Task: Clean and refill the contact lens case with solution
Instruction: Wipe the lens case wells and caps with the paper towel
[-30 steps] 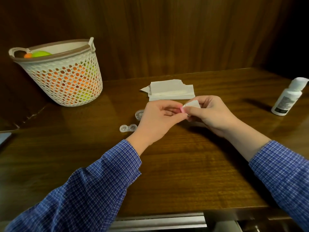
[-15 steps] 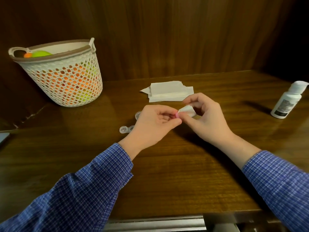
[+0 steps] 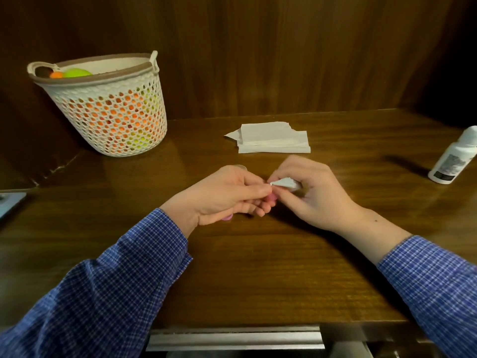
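My left hand is closed around a small pink lens case part; another bit of pink shows under the palm. Close beside it, my right hand pinches a folded white tissue, its tip pressed against the pink part. Both hands hover low over the middle of the wooden table. A clear round piece peeks out behind my left hand; the other clear pieces are hidden. The white solution bottle stands capped at the far right.
A stack of white tissues lies behind my hands. A white mesh basket with orange and green balls stands at the back left. A grey flat object sits at the left edge. A wooden wall closes the back.
Both hands have sunk lower towards the table and me. The tissue's tip now points into the pink part. The clear pieces seen left of my hand are now covered by it.
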